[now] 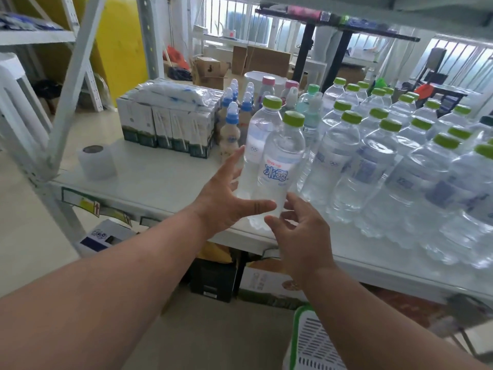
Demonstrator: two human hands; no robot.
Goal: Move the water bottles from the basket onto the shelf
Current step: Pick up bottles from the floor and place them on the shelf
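A toilet roll (pixel 97 162) stands near the shelf's (pixel 160 182) left front corner; cartons (pixel 165 129) sit behind it; the left hand (pixel 226 201) is spread, fingers straight against two water bottles (pixel 277 166) at the front edge; the right hand (pixel 298 236), fingers loosely open, touches the nearer bottle's base; more bottles (pixel 400 161) fill the right side; the basket (pixel 312 343) sits below.

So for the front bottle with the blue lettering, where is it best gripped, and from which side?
Grip the front bottle around its labelled middle, probably from the near, open shelf edge. It stands upright, with another bottle behind and rows crowding its right; left hand and right hand already flank its base.
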